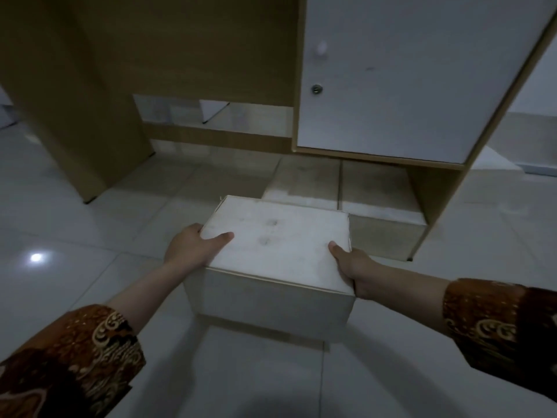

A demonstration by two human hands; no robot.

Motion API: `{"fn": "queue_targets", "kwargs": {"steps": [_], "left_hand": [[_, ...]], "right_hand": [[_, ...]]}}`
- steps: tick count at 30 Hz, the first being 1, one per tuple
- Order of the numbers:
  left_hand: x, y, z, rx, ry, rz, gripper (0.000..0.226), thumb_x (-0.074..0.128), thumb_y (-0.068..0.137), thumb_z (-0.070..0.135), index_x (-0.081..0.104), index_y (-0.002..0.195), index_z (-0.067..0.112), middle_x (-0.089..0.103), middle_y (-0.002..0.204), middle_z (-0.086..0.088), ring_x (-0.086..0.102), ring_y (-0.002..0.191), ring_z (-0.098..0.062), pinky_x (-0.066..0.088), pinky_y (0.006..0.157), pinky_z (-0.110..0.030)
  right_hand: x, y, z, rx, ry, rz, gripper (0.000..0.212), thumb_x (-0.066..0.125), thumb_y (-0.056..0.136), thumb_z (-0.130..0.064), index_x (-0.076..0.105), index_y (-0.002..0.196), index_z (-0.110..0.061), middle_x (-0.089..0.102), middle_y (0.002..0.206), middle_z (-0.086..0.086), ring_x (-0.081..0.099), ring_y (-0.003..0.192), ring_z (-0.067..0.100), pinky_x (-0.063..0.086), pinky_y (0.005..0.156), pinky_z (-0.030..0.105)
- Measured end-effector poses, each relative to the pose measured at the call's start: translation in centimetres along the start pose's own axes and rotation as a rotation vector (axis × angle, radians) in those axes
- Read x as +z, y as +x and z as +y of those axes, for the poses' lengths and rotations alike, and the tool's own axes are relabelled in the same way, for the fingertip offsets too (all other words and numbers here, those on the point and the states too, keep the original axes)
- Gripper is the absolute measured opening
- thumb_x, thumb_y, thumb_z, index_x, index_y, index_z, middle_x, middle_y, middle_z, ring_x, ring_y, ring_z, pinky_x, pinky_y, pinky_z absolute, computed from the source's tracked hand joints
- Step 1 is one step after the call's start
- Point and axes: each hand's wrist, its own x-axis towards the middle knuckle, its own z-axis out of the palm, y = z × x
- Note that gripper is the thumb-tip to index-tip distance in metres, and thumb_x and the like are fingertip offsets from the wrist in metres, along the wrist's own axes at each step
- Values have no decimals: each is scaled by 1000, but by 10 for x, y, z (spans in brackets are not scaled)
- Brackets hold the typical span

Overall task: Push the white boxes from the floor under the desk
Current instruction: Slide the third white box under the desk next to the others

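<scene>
Now both hands, left (193, 247) & right (354, 268), grip clamped on white box (277, 245) sides, floor (90, 236), near desk (391, 86)

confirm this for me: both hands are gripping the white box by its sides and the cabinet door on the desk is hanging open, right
Not quite. In the head view the left hand and right hand do hold the white box by its sides, but the white cabinet door on the desk is closed, sitting flush in its frame.
</scene>
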Motion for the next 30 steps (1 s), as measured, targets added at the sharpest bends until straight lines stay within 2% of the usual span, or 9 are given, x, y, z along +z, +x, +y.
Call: {"fn": "queue_targets", "kwargs": {"steps": [3,8,12,16,19,22,25,27,30], "left_hand": [[-8,17,-28,18,42,-35,63,65,73,60,61,113,12,66,119,-11,61,108,-31,45,82,-34],[-8,49,-56,52,25,-174,79,68,58,70,58,114,16,65,120,-7,60,109,-27,47,87,-33],[4,82,-67,113,134,-166,93,53,54,82,52,119,16,64,117,-5,61,101,-26,51,84,-37],[26,97,-80,129,165,169,58,53,80,59,53,119,16,66,111,-8,63,98,-31,46,75,-34],[40,95,-87,33,-16,468,38,53,88,30,55,118,7,64,114,-17,59,102,-36,47,83,-40],[55,77,-78,-160,-272,535,47,52,91,23,43,131,1,45,135,-22,42,124,-38,35,103,-43],[76,51,-57,-265,-534,505,69,48,94,19,8,148,2,6,157,-22,11,145,-33,13,115,-32],[93,34,-45,-313,-642,449,78,45,96,18,-12,147,0,-13,158,-19,-5,148,-26,0,109,-18],[123,3,-21,-395,-708,350,81,45,96,17,-17,144,-4,-17,158,-16,-8,148,-22,-6,104,-12]], "right_hand": [[30,25,20,-36,-21,21,71,52,87,-51,42,137,-3,53,137,17,54,121,36,43,104,46],[75,32,37,18,-8,115,52,47,95,-39,45,133,-4,56,130,15,56,117,35,43,104,45],[101,47,56,13,24,197,60,45,94,-43,36,141,-8,52,138,16,53,120,35,41,106,48],[118,64,56,-73,-27,269,57,41,98,-35,25,147,-10,46,143,17,48,126,35,36,106,39],[120,69,48,-126,-54,237,61,46,97,-30,20,148,-9,44,145,15,46,128,34,36,109,38],[105,83,26,-254,-121,176,70,60,88,-17,21,146,-7,43,143,12,45,129,31,35,110,38],[82,101,-9,-274,-276,85,71,71,81,-17,30,138,-3,50,133,14,51,121,29,40,95,28],[69,116,-23,-268,-379,-18,78,80,71,-31,41,134,-5,56,130,11,57,115,27,46,93,29],[58,137,-22,-316,-556,-81,96,81,47,-63,54,128,-19,64,123,4,62,107,22,54,93,39]]}}
